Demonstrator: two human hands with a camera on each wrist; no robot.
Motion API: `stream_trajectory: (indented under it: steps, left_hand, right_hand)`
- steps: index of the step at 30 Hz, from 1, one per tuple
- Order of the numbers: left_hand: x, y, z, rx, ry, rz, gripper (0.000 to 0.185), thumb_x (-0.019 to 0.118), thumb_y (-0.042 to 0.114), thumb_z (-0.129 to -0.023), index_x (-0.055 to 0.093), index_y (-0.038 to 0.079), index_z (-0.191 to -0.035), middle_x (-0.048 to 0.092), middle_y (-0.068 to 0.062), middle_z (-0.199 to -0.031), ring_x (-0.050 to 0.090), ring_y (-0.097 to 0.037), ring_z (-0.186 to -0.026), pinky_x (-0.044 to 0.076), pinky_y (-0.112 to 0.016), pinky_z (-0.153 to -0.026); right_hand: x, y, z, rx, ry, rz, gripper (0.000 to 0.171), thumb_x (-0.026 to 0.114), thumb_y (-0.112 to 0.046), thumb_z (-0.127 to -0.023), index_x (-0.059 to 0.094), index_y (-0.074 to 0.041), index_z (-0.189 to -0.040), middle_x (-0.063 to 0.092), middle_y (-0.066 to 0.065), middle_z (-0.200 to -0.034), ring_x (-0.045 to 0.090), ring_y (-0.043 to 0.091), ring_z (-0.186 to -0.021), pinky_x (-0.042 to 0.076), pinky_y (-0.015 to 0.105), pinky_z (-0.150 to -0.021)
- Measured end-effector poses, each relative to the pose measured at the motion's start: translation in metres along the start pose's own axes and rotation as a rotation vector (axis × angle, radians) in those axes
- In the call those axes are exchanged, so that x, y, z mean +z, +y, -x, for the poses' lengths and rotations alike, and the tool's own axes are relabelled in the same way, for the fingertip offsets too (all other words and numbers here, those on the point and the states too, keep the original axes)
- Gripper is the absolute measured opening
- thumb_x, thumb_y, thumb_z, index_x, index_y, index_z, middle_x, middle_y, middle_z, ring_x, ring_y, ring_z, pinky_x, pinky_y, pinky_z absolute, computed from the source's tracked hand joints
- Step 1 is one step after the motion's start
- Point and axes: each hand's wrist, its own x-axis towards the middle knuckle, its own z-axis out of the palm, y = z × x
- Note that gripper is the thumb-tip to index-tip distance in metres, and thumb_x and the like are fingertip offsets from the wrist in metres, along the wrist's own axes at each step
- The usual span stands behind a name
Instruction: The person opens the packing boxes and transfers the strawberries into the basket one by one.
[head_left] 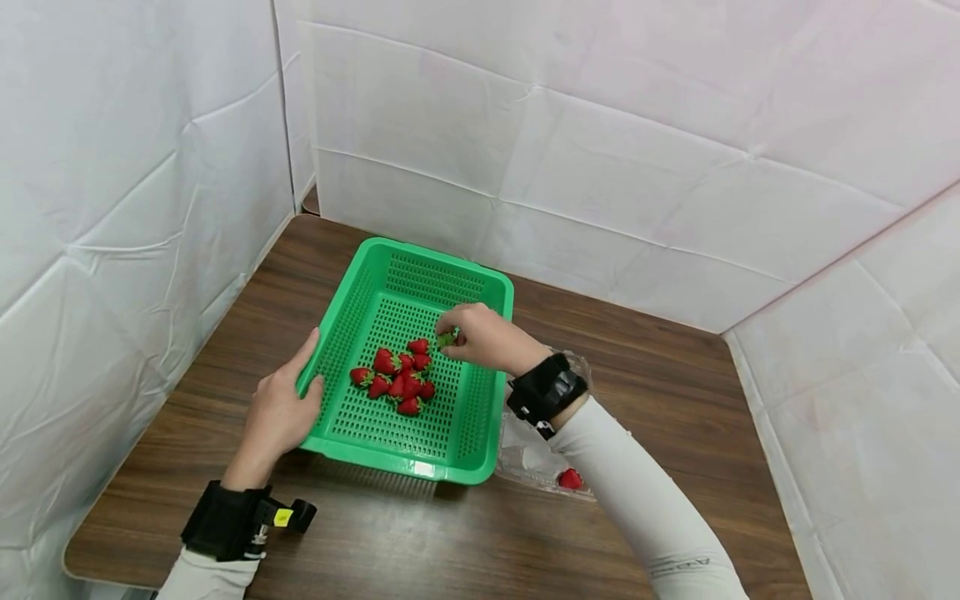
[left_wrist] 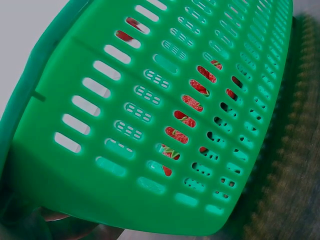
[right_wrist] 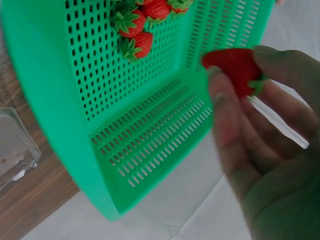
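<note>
While gripping near-left rim of green basket (head_left: 420, 287) with left hand (head_left: 279, 411), thumb hooked inside. Right hand (head_left: 480, 337) over basket, fingers pinching one strawberry (right_wrist: 234, 67). Strawberry pile (head_left: 397, 379) on basket floor. Clear tray (head_left: 536, 458) right, on bench (head_left: 675, 417).

Bright, even, diffuse light fills the head view, sharp throughout, with a soft shadow under the green basket (head_left: 420, 367) on the bench (head_left: 675, 400). Both wrist views are softer (the near fingers (right_wrist: 270, 165) blur badly) and tinted green
</note>
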Motion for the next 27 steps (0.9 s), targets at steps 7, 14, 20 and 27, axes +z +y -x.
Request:
stream_trajectory:
  steps: [7, 14, 20, 27]
  left_hand:
    - [0.001, -0.001, 0.0, 0.001, 0.006, -0.001, 0.067, 0.048, 0.012, -0.099, 0.018, 0.029, -0.155, 0.046, -0.033, -0.14, 0.029, -0.014, -0.039, 0.031, -0.03, -0.042]
    - [0.002, -0.001, -0.001, -0.001, 0.01, 0.002, 0.067, 0.049, 0.012, -0.098, 0.018, 0.029, -0.155, 0.045, -0.032, -0.141, 0.032, -0.015, -0.041, 0.032, -0.031, -0.043]
    - [0.002, -0.002, -0.001, -0.002, 0.01, 0.008, 0.068, 0.049, 0.012, -0.098, 0.018, 0.03, -0.155, 0.044, -0.032, -0.142, 0.035, -0.016, -0.042, 0.033, -0.031, -0.045]
    - [0.002, -0.002, 0.0, 0.002, 0.004, 0.017, 0.067, 0.048, 0.012, -0.098, 0.018, 0.029, -0.155, 0.043, -0.032, -0.143, 0.034, -0.016, -0.042, 0.033, -0.031, -0.046]
  right_hand:
    - [0.01, -0.002, -0.022, 0.047, -0.185, 0.036, 0.019, 0.069, -0.008, -0.089, 0.071, -0.005, -0.107, 0.07, 0.007, -0.106, 0.064, 0.02, -0.099, 0.051, 0.032, -0.089]
    - [0.022, -0.004, -0.037, 0.035, -0.214, 0.028, 0.021, 0.07, -0.007, -0.087, 0.071, -0.008, -0.108, 0.07, 0.005, -0.107, 0.063, 0.018, -0.102, 0.049, 0.029, -0.092]
    - [0.027, -0.014, -0.042, 0.036, -0.23, 0.008, 0.012, 0.071, -0.006, -0.086, 0.07, -0.005, -0.098, 0.067, 0.005, -0.096, 0.06, 0.019, -0.092, 0.046, 0.031, -0.088]
    - [0.034, -0.015, -0.046, 0.039, -0.269, 0.035, 0.031, 0.071, -0.007, -0.087, 0.068, -0.006, -0.117, 0.068, 0.01, -0.117, 0.061, 0.024, -0.114, 0.051, 0.03, -0.091]
